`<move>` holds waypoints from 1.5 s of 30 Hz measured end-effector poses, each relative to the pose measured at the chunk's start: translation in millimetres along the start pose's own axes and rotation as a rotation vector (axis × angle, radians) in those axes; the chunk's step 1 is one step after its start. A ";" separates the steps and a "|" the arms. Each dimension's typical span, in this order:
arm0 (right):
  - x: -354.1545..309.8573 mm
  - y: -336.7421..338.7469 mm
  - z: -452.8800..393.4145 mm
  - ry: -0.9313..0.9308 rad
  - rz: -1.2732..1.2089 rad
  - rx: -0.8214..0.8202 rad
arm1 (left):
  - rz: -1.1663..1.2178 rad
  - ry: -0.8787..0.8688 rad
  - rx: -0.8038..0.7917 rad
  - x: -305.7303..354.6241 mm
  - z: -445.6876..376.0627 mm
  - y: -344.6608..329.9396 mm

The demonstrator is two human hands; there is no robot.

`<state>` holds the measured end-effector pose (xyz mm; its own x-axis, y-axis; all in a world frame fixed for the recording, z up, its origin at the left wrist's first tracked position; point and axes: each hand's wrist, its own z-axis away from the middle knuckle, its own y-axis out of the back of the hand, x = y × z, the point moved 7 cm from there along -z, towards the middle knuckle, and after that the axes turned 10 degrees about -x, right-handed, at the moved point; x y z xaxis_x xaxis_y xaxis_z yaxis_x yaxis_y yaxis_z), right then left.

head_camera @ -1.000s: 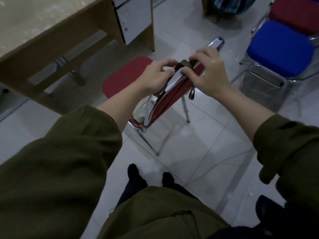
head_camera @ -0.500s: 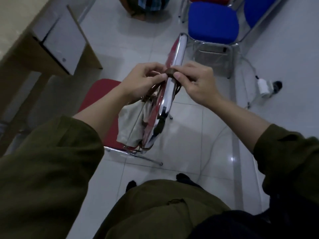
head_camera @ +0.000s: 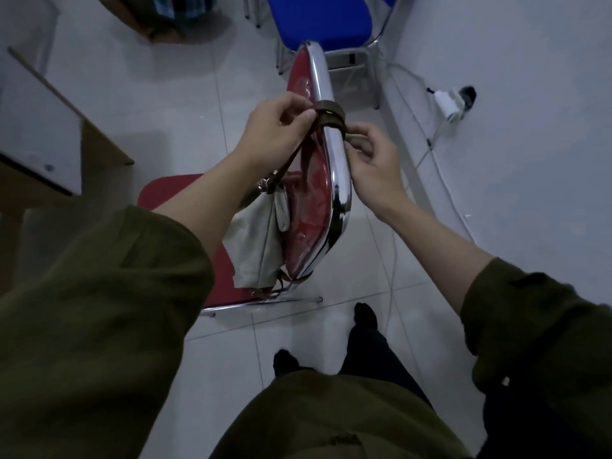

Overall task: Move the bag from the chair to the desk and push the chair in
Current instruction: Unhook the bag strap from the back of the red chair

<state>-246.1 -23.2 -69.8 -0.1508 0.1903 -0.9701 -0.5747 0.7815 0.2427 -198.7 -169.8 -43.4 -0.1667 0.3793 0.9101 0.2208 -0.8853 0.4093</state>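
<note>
A red chair with a chrome frame (head_camera: 337, 180) stands below me, its seat (head_camera: 159, 193) to the left. A beige cloth bag (head_camera: 258, 246) hangs against the front of the backrest by a brown strap (head_camera: 329, 115) looped over the top rail. My left hand (head_camera: 275, 127) pinches the strap on the seat side of the rail. My right hand (head_camera: 371, 160) pinches the strap on the rear side of the rail. The wooden desk (head_camera: 39, 127) with a white drawer front is at the left edge.
A blue chair (head_camera: 318, 21) stands just beyond the red one. A white wall (head_camera: 530, 127) runs along the right, with a cable and plug adapter (head_camera: 447, 104) on it. A checked cloth bundle (head_camera: 172, 14) lies at the top. My feet are on the tiled floor.
The view has swung, so the chair now looks upright and closer. The strap has been lifted a little off the top rail, and my right hand has dropped behind the backrest.
</note>
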 end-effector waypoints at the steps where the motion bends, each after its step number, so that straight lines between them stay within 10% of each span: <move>1: 0.1 1.7 0.4 -0.022 -0.016 -0.001 | -0.013 -0.003 0.029 1.6 -2.0 1.1; 17: -10.9 6.9 28.6 -0.103 -0.229 -0.105 | 0.105 -0.015 -0.108 8.4 10.1 -9.3; 25: -28.4 1.8 71.5 0.049 0.048 -0.299 | 0.048 -0.032 -0.090 6.5 24.0 -12.7; 34: -31.2 20.0 27.6 0.019 0.152 0.016 | 0.069 -0.003 -0.070 1.2 17.5 -5.9; 45: -35.2 3.4 -89.1 0.072 0.295 -0.097 | 0.158 0.032 0.091 -5.2 -44.8 26.3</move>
<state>-314.4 -80.2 -34.1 -0.3771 0.3547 -0.8555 -0.5714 0.6378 0.5164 -235.0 -207.1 -40.2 -0.1531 0.2277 0.9616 0.3321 -0.9047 0.2671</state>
